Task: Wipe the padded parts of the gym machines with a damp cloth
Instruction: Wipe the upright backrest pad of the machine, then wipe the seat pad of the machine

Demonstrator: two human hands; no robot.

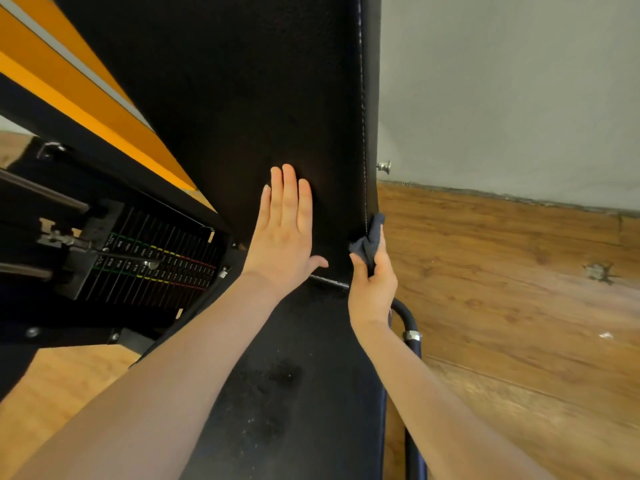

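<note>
Your right hand (372, 282) hides most of the cloth (369, 239); only a dark bunched fold shows above your thumb, and your fingers behind it are out of sight, though the grip on the cloth is plain. The top of the back pad (242, 98) runs off the frame, and the near end of the seat pad (294, 393) is covered by your forearms. The weight stack (156, 268) labels at left are too small to read.

The cloth sits against the back pad's right edge, by the stitched seam, low near the joint with the seat. Right of that edge lies open floor (519, 289) up to the wall (502, 98).

The back pad's long axis runs near to far, away from you. Your left hand (284, 237) lies flat on it, fingers straight and together, pointing far.
</note>
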